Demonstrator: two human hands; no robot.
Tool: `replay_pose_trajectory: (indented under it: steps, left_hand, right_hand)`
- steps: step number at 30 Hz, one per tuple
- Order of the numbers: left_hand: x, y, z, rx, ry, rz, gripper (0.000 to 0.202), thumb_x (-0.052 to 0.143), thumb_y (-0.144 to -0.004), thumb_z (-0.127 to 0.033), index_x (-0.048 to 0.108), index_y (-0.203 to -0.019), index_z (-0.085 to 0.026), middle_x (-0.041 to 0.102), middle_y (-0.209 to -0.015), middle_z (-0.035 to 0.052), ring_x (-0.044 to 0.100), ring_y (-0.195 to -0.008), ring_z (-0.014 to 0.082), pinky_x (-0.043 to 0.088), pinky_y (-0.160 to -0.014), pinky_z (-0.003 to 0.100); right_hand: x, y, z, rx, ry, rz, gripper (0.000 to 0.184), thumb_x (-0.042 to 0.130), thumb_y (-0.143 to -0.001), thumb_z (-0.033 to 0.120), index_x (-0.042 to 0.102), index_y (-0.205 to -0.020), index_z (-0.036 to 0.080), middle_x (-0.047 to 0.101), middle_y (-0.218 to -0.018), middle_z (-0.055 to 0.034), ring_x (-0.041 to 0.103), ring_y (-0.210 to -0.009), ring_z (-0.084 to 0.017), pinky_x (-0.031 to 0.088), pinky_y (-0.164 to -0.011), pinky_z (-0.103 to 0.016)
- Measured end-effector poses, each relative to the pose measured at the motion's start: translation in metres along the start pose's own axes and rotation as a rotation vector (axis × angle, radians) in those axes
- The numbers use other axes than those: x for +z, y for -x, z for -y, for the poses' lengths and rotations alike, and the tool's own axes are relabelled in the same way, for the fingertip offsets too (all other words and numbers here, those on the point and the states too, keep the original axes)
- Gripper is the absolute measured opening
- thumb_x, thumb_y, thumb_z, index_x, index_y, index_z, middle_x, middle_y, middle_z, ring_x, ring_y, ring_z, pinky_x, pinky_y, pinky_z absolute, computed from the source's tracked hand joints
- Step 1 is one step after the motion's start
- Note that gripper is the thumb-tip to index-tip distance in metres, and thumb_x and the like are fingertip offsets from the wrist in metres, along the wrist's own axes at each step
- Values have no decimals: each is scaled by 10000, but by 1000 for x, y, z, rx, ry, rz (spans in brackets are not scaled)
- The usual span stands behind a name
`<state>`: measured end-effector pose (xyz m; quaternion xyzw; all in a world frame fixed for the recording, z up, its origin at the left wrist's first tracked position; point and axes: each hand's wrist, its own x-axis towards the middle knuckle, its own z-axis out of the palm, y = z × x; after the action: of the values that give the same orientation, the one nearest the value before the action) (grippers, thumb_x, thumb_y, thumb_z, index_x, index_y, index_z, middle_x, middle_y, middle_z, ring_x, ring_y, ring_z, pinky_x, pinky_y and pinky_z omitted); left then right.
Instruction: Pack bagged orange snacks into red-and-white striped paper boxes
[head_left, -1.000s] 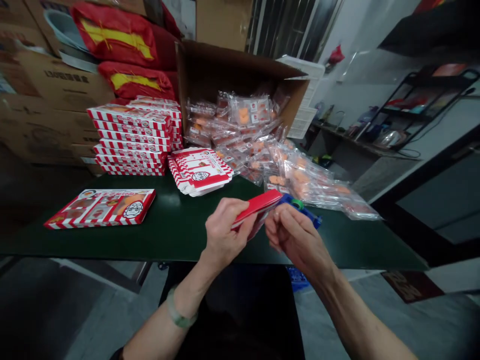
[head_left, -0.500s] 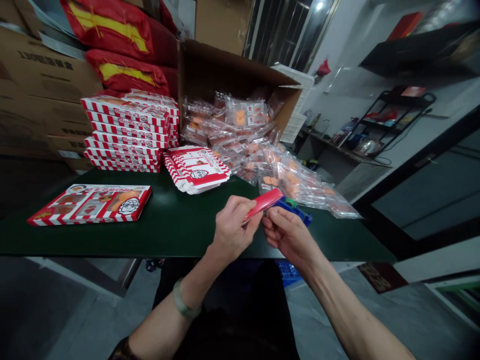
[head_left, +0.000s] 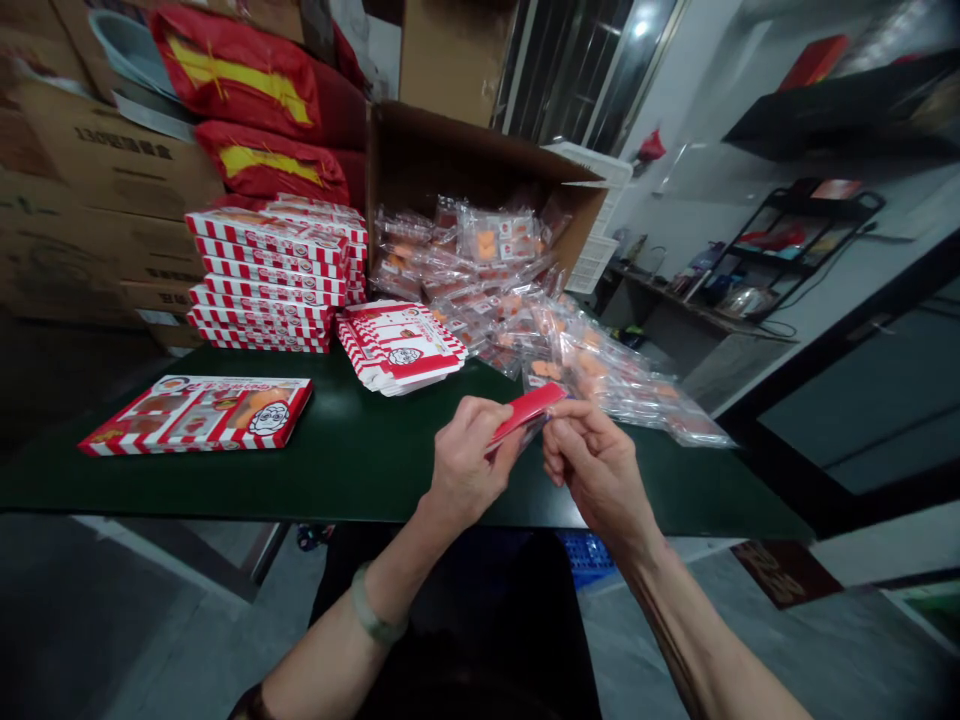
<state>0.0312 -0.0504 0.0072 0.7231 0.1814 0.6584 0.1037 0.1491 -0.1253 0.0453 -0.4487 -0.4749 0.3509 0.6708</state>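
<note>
A narrow, flat red packet [head_left: 529,408] slants up to the right over the table. My left hand [head_left: 472,455] is closed around its near end, thumb on top. At the packet's far end is my right hand [head_left: 592,460], its fingers curled and the thumb and forefinger close together against the corner. Whether they pinch the packet or some small thing is too fine to see. Behind the hands lies a heap of clear plastic bags [head_left: 592,360] with orange pieces inside. A fanned pile of flat red-and-white cartons [head_left: 409,345] sits just beyond my left hand.
One filled red-and-white box [head_left: 199,415] lies at the left on the green table [head_left: 360,470]. Similar boxes [head_left: 266,275] are stacked behind it. An open cardboard box [head_left: 487,150] on its side holds more bags. Red bags [head_left: 259,80] are piled at the back left.
The view has shifted slightly. My right hand has moved a little right and its forefinger now reaches along the packet's far end. The blue tool seen behind the packet is now mostly hidden.
</note>
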Motion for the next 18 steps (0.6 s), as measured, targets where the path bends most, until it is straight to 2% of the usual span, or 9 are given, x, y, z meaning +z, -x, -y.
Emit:
replay_pose_trajectory:
  steps: [3,8,13,15,18]
  left_hand:
    - [-1,-1,1,-8,5,-8,128,598,-804,-169,591,-931,-177,629,-839,53,619,-764,141,525,-661,250]
    - [-1,-4,3,-15,5,-18,124,606,-800,-177,590,-924,-179,628,-831,51,619,-761,141,526,-669,262]
    - [-3,-7,5,-40,21,-17,129,620,-784,-164,590,-909,-175,616,-794,40,599,-735,139,515,-661,271]
    - [-4,-9,6,-53,44,-5,124,631,-773,-167,593,-891,-172,612,-784,35,596,-728,140,511,-659,274]
    - [-7,-13,11,-107,82,11,104,648,-762,-185,601,-852,-164,621,-782,38,606,-721,140,509,-669,277]
  right_hand:
    - [3,-2,-3,-30,59,34,110,595,-831,286,566,-903,208,455,-570,71,417,-459,-55,336,-403,-176]
    - [4,-8,8,65,213,169,181,605,-812,330,529,-894,187,451,-564,78,392,-426,-44,312,-375,-168]
    - [-1,-10,21,-61,266,190,163,589,-831,302,500,-925,205,492,-625,69,395,-451,-36,315,-412,-172]
    - [-5,-9,21,-83,218,217,242,576,-845,305,477,-1053,230,538,-684,58,428,-453,-41,348,-434,-186]
    - [-12,-9,19,-11,173,346,448,521,-885,323,357,-1299,270,579,-731,40,450,-450,-53,360,-448,-204]
